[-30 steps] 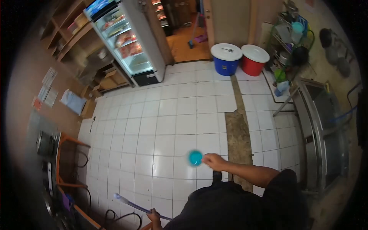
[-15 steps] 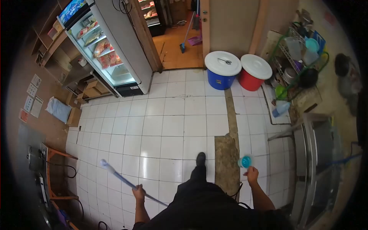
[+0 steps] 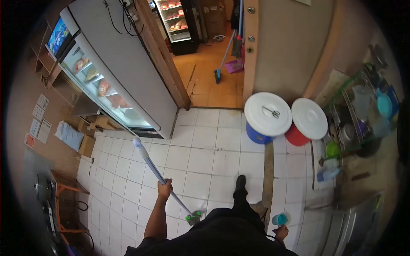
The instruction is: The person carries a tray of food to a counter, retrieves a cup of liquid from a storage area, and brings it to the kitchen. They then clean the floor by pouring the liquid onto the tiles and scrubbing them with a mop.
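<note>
My left hand is closed around the blue-grey pole of a mop. The pole slants from its pale top end at upper left down to a green clamp and a greyish mop head, close beside my dark clothing. Off to the right, my right hand grips a turquoise cup by its near side, out over the tiles. What the cup contains is hard to make out. One dark shoe is stepping forward on the white tiled floor.
Ahead is a doorway to an orange floor with a broom and a pink dustpan. A glass-door fridge stands left of it. Blue and red lidded bins and a dish rack are on the right.
I have moved forward, so the doorway, fridge and bins appear nearer. The mop's pole has come further up in view and its head now shows. The cup sits lower in view.
</note>
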Demonstrator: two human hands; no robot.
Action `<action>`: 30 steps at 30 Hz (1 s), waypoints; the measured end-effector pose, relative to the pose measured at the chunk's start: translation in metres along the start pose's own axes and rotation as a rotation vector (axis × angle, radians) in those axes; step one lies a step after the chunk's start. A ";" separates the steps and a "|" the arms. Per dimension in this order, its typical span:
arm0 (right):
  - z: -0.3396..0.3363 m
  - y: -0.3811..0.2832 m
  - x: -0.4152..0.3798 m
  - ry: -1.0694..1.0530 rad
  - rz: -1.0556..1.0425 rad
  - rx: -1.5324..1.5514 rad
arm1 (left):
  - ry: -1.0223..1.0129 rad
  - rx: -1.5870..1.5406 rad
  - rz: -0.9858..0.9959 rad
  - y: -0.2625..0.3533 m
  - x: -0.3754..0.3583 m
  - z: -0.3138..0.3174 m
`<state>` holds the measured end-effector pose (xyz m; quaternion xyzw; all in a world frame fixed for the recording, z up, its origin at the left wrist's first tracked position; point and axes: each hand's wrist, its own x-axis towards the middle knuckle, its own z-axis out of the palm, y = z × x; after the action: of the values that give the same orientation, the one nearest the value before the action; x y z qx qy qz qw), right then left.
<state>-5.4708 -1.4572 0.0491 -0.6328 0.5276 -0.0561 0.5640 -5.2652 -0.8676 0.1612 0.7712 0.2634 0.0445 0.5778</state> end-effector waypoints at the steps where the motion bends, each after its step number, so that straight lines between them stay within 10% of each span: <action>1: 0.023 -0.021 0.022 -0.010 0.013 -0.040 | 0.025 -0.023 0.000 0.014 0.025 0.012; 21: 0.768 -0.620 0.273 -0.797 -0.461 0.107 | 0.475 -0.606 0.342 0.337 0.569 0.183; 28: 0.973 -0.752 0.278 -0.930 -0.508 -0.055 | 0.460 -0.584 0.483 0.465 0.859 0.260; 30: 1.021 -0.799 0.280 -0.972 -0.544 -0.178 | 0.694 -0.105 0.743 0.489 0.947 0.265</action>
<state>-4.1854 -1.1481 0.1548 -0.7442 0.0276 0.1432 0.6518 -4.1811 -0.7585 0.2986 0.7224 0.1452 0.5137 0.4395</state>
